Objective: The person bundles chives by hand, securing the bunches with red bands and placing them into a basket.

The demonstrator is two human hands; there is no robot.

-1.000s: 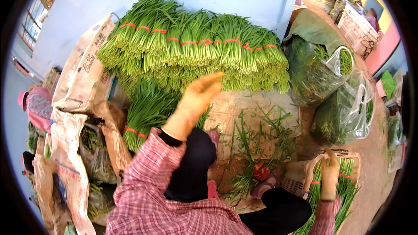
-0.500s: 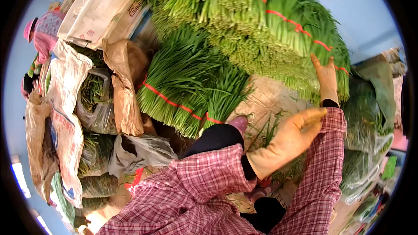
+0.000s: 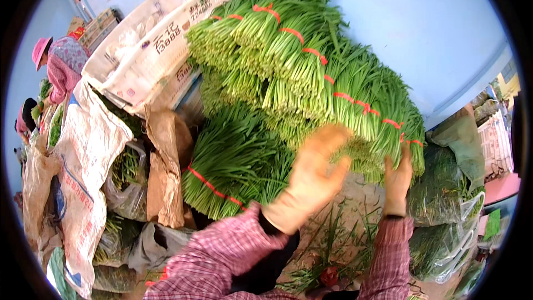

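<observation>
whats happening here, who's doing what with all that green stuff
A person in a red checked shirt reaches both gloved hands toward a big stack of green chive bundles tied with red bands. The left hand is raised, open and blurred in front of the stack; the right hand touches the stack's lower right edge. A single tied bundle lies below the stack, loose stalks lie near the person, and another person in a pink hat works far left.

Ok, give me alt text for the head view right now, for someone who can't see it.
Two gloved hands, the left hand and right hand, reach up to a tall stack of green chive bundles tied with red bands, against a blue wall. Sacks and bagged greens stand at both sides.
</observation>
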